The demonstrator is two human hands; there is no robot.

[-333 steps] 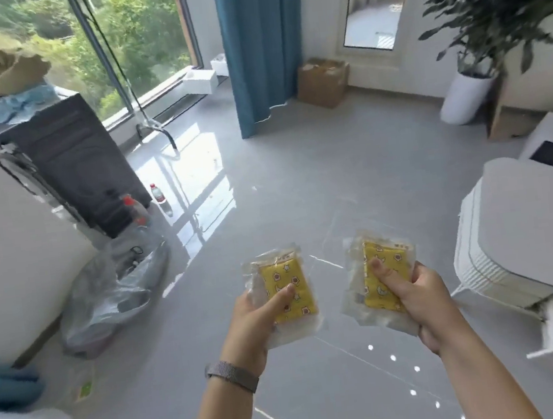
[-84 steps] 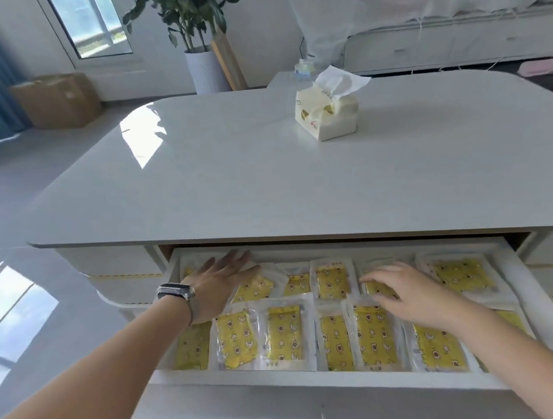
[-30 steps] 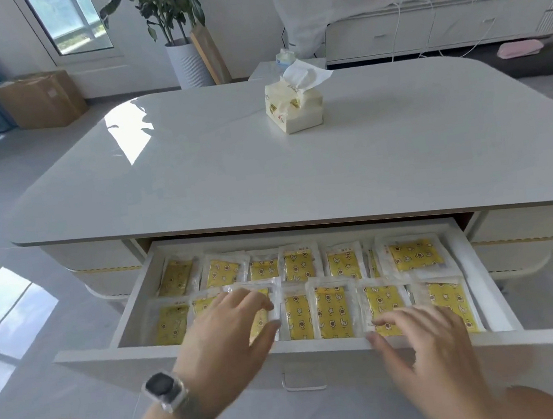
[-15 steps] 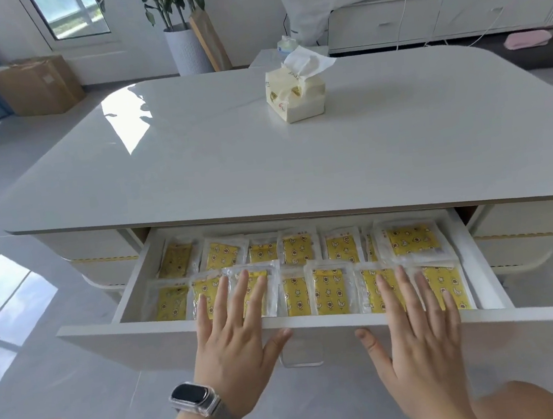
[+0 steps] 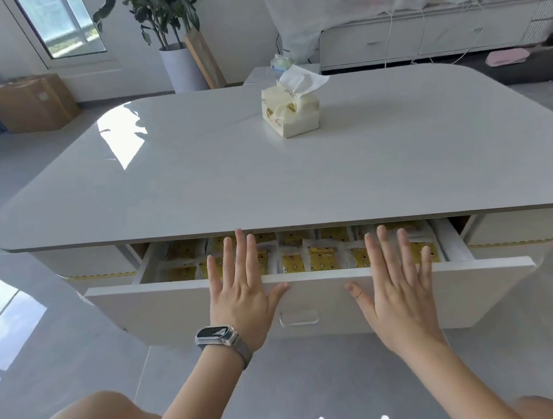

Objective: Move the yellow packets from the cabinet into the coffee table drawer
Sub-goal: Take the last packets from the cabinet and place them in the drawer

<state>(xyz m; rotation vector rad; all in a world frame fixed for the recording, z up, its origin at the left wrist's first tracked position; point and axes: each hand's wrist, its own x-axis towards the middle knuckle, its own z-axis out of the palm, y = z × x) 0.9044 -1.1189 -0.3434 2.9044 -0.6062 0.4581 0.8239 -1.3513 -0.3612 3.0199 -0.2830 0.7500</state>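
The white coffee table drawer (image 5: 162,312) stands partly pulled out under the tabletop (image 5: 265,183). Inside it lie several yellow packets (image 5: 322,261) in clear wrappers, in rows; the back row is mostly hidden under the tabletop edge. My left hand (image 5: 241,292), with a watch on the wrist, presses flat against the drawer front with straight fingers reaching over its top edge. My right hand (image 5: 397,285) presses flat on the front panel to the right, fingers spread. Neither hand holds anything.
A tissue pack (image 5: 291,111) sits on the tabletop. A clear handle (image 5: 299,318) is on the drawer front between my hands. Behind the table stand a potted plant (image 5: 179,65), a cardboard box (image 5: 32,102) and a low white cabinet (image 5: 421,37). My knees show at the bottom.
The drawer has slid inward under the tabletop, so fewer packets show. Both hands came out of the drawer and now lie flat on its front.
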